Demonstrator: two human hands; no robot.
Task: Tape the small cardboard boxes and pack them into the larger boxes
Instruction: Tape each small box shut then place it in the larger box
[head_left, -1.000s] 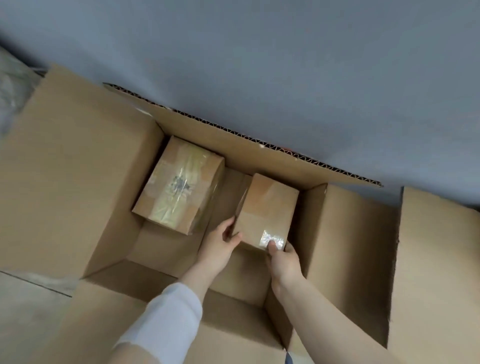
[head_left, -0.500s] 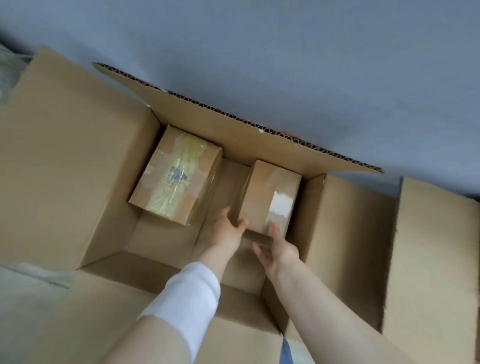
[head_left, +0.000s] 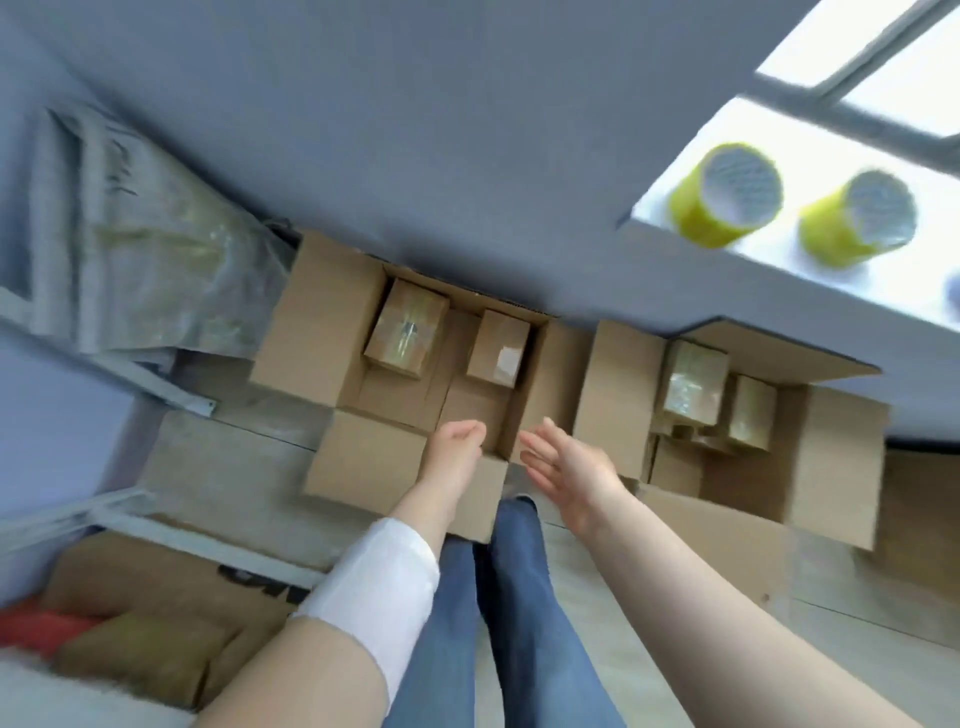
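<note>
Holding nothing, my left hand (head_left: 457, 441) and right hand (head_left: 569, 462) hang loose; the next should sit snug beside the small cardboard box (head_left: 497, 354)

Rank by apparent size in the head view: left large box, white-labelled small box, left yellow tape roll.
1. left large box
2. left yellow tape roll, likely nearer the camera, so its true size is unsure
3. white-labelled small box

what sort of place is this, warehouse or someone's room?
Likely an ordinary room used as a makeshift packing spot, not a warehouse: large open boxes sit on a wood-look floor against a painted wall, and yellow tape rolls stand on a window ledge.
</note>
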